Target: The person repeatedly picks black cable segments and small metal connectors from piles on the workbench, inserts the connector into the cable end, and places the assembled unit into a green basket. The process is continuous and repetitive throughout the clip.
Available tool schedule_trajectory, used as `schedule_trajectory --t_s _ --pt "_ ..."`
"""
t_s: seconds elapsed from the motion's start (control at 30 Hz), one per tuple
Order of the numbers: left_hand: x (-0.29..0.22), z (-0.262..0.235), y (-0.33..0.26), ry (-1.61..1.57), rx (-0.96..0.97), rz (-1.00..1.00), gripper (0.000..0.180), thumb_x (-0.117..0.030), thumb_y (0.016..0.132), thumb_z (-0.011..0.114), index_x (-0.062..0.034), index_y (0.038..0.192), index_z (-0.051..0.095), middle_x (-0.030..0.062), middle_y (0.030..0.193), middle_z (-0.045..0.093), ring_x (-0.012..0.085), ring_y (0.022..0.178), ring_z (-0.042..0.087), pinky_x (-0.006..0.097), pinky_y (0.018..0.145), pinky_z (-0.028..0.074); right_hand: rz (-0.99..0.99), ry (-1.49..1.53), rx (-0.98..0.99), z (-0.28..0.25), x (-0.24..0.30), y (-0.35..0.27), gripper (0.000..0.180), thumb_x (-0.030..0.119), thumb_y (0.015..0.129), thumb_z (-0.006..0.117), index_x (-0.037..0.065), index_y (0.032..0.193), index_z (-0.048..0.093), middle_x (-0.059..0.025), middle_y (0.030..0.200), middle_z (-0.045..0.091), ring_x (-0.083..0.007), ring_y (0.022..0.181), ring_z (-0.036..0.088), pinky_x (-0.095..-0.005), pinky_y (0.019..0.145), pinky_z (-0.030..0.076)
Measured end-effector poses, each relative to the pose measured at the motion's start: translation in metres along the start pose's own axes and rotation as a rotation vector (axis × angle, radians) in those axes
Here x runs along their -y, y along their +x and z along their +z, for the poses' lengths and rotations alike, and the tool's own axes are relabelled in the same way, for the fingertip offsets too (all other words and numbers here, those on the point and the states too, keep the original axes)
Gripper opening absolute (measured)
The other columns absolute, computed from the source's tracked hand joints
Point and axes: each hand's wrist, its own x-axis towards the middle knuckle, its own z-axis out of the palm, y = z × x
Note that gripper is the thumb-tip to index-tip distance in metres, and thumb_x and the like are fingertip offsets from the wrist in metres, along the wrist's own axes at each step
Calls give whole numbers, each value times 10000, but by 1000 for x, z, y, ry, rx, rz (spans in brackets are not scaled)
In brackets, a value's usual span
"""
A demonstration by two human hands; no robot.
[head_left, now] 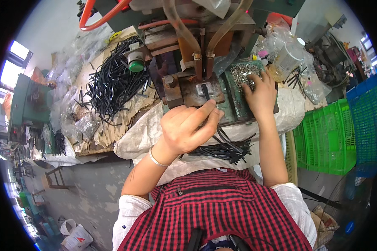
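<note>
Hands worked close together at the front of a small press (197,62) on a cluttered bench. The left hand (187,127) was closed, thumb and forefinger pinching a short black strip (207,93) whose far end lay in the metal die (203,94) under the press head, a grip that kept the strip lined up in the slot while the knuckles stayed clear of the tooling. A thin bangle (156,159) sat on that wrist. The right hand (260,93) lay palm down, fingers spread loosely over a green tray (232,90) of small silvery metal pieces (243,73) just right of the die; whether it had a piece between its fingertips I cannot tell. The tray stood beside the die, so parts were within a short reach. More cut strips lay in a loose bundle (228,148) on white sacking (142,134) at the bench's near edge, right under the left hand, handy for picking the next one. A far bigger heap of black strips (113,81) was spread over cardboard toward the bench's left side, near a green-capped bottle (135,62). Clear hoses (184,33) and an orange hose (96,19) ran to the press from above. A clear plastic jar (287,58) stood at the right back corner, and green crates (329,138) stood off the right edge.
</note>
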Motion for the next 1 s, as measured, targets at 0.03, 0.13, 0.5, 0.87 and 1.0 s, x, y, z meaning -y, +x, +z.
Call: schedule_trajectory --t_s 0.03,0.13,0.5,0.87,1.0 --pt "0 1 -2 7 7 20 247 -82 753 883 -91 935 716 101 996 760 126 532 582 262 460 428 1 52 -34 5 -9 -4 238 215 827 783 83 1021 744 -212 1302 629 -404 1327 520 -520 1024 460" --pt "2 4 -4 0 -13 31 253 -75 755 878 -89 947 714 88 992 760 117 522 568 261 456 416 -20 114 -85 15 -19 -7 201 209 833 776 96 997 746 -161 1243 661 -379 1258 570 -496 975 484" --pt "14 -94 -72 309 67 -222 162 -30 809 801 -94 956 777 53 912 780 158 695 682 290 565 515 -266 29 -48 31 8 25 135 157 814 710 75 912 665 -139 880 641 -351 911 645 -464 750 537" --pt "135 -198 -195 743 935 -363 209 -121 806 685 -115 1004 748 82 1255 675 268 1068 622 407 883 499 -112 320 -54 11 3 26 206 257 940 669 65 871 699 -169 783 673 -382 724 655 -442 644 499" --pt "168 -184 -239 676 894 -363 320 -102 757 690 -143 1071 733 90 1330 633 275 1041 612 410 859 520 126 384 -116 -2 -8 -3 211 246 954 705 48 992 763 -161 826 715 -297 737 693 -367 685 520"
